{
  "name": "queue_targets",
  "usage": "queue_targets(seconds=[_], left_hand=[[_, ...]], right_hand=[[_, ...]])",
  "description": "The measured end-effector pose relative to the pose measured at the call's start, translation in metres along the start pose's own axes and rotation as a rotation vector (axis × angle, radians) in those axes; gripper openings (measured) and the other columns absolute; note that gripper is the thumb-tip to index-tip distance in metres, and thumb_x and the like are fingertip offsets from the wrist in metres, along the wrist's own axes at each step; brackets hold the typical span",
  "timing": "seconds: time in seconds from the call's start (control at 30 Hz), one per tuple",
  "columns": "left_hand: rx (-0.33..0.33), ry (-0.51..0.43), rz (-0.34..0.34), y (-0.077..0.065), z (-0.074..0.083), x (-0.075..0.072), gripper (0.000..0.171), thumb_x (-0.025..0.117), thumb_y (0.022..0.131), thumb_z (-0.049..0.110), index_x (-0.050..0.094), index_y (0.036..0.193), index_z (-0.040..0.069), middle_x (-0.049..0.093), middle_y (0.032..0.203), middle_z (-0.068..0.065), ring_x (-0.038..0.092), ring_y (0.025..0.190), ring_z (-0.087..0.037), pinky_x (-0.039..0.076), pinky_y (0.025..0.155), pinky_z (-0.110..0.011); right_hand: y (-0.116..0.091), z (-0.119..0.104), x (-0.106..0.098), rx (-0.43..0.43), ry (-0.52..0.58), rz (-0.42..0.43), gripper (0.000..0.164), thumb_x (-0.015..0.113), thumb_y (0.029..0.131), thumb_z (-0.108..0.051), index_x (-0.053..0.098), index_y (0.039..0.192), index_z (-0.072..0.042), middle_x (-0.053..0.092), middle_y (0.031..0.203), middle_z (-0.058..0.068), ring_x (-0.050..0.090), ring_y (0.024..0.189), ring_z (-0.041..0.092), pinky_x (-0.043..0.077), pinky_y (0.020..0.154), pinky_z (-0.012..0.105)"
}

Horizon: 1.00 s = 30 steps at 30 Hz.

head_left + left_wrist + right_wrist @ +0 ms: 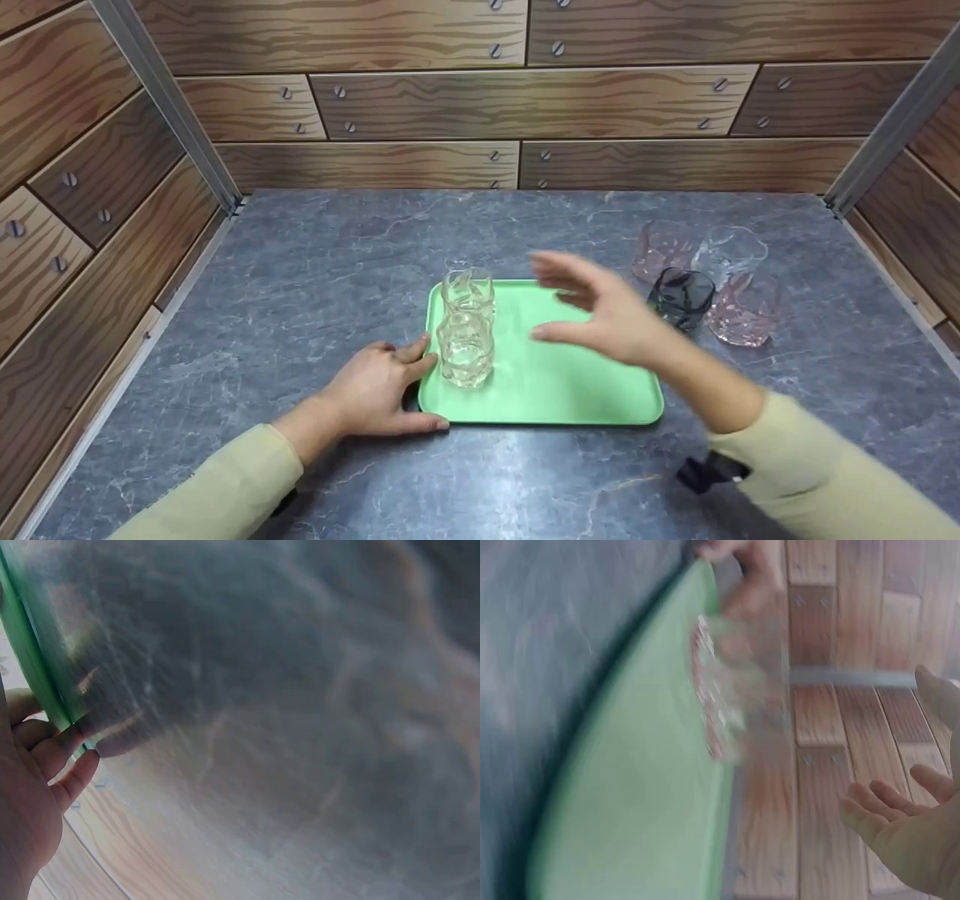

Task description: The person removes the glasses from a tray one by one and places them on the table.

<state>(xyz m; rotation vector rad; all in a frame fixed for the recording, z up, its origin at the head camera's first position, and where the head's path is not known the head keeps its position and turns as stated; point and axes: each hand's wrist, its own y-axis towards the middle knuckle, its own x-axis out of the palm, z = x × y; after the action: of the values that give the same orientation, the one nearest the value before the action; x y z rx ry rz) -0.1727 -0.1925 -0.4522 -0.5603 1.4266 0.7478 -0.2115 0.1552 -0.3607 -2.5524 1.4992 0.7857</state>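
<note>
A light green tray [570, 394] lies on the table, with two clear faceted glasses at its left side. The nearer glass [465, 360] stands in front of the farther glass [469, 289] and overlaps it in the head view. My left hand [375, 390] rests at the tray's left front corner, fingers along the left edge and thumb by the front edge. The left wrist view shows its fingers [52, 750] against the green rim. Over the right part of the tray, my right hand [611, 319] is raised with fingers and thumb apart, holding nothing.
Right of the tray stand several more glasses: a dark glass [682, 296], a front pink glass [745, 315], a clear glass [731, 251] and a rear pink glass [660, 251]. Wood-patterned panels [525, 101] wall the grey marbled table [337, 247] at the back and sides.
</note>
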Motion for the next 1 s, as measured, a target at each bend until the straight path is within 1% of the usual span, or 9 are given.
queue_targets(seconds=[0.17,0.33,0.4,0.5,0.57,0.73,0.83,1.0], left_hand=[[0.001,-0.002,0.004,0.001,0.0,0.0,0.103,0.054,0.089,0.087,0.061,0.148,0.003,0.051,0.154,-0.027,0.073,0.113,-0.033,0.051,0.104,-0.053],[-0.001,-0.001,-0.004,0.002,0.0,0.0,0.104,0.053,0.089,0.088,0.061,0.148,0.003,0.05,0.154,-0.026,0.074,0.112,-0.033,0.051,0.104,-0.052],[-0.001,-0.001,-0.005,0.002,0.0,0.0,0.104,0.052,0.089,0.088,0.061,0.148,0.003,0.05,0.154,-0.026,0.074,0.112,-0.033,0.051,0.104,-0.052],[0.0,0.0,-0.002,0.001,0.0,-0.001,0.104,0.053,0.089,0.088,0.061,0.148,0.002,0.05,0.154,-0.026,0.074,0.112,-0.033,0.051,0.104,-0.052],[0.001,0.002,-0.001,0.001,0.0,-0.001,0.104,0.053,0.089,0.088,0.061,0.148,0.002,0.05,0.154,-0.026,0.074,0.112,-0.033,0.051,0.104,-0.052],[0.004,0.003,0.002,0.002,0.001,0.0,0.103,0.054,0.089,0.087,0.061,0.148,0.003,0.051,0.153,-0.026,0.073,0.112,-0.034,0.051,0.104,-0.053],[0.006,0.001,0.006,0.002,0.001,0.0,0.103,0.055,0.089,0.087,0.061,0.148,0.002,0.051,0.153,-0.027,0.073,0.112,-0.034,0.051,0.105,-0.053],[0.005,0.007,0.01,0.001,0.0,0.001,0.103,0.054,0.089,0.087,0.062,0.147,0.003,0.052,0.152,-0.027,0.074,0.111,-0.034,0.051,0.104,-0.054]], right_hand=[[0.007,0.007,0.041,0.027,-0.011,-0.022,0.095,0.095,0.08,-0.028,0.047,0.16,-0.012,0.057,0.151,0.014,0.055,0.139,0.033,0.043,0.117,0.049],[0.008,0.016,0.069,0.032,-0.059,-0.023,0.096,0.095,0.081,-0.031,0.046,0.16,-0.011,0.055,0.152,0.016,0.056,0.137,0.038,0.045,0.114,0.056],[0.008,0.018,0.077,0.046,-0.074,-0.019,0.095,0.095,0.082,-0.032,0.046,0.161,-0.011,0.054,0.154,0.015,0.056,0.137,0.037,0.045,0.113,0.056],[0.01,0.019,0.088,0.067,-0.082,-0.005,0.094,0.094,0.083,-0.033,0.045,0.161,-0.012,0.054,0.152,0.014,0.056,0.136,0.034,0.046,0.113,0.055],[0.011,0.02,0.094,0.083,-0.085,0.012,0.094,0.094,0.083,-0.034,0.046,0.161,-0.014,0.056,0.15,0.012,0.056,0.135,0.031,0.046,0.113,0.053],[0.014,0.023,0.108,0.105,-0.108,0.073,0.096,0.094,0.082,-0.041,0.047,0.161,-0.015,0.059,0.142,0.01,0.059,0.129,0.03,0.05,0.108,0.051],[0.015,0.023,0.115,0.116,-0.125,0.111,0.098,0.094,0.08,-0.045,0.047,0.16,-0.014,0.061,0.138,0.009,0.06,0.125,0.031,0.051,0.104,0.051],[0.015,0.024,0.122,0.122,-0.132,0.149,0.097,0.093,0.08,-0.048,0.048,0.16,-0.017,0.06,0.138,0.01,0.059,0.121,0.029,0.051,0.1,0.05]])
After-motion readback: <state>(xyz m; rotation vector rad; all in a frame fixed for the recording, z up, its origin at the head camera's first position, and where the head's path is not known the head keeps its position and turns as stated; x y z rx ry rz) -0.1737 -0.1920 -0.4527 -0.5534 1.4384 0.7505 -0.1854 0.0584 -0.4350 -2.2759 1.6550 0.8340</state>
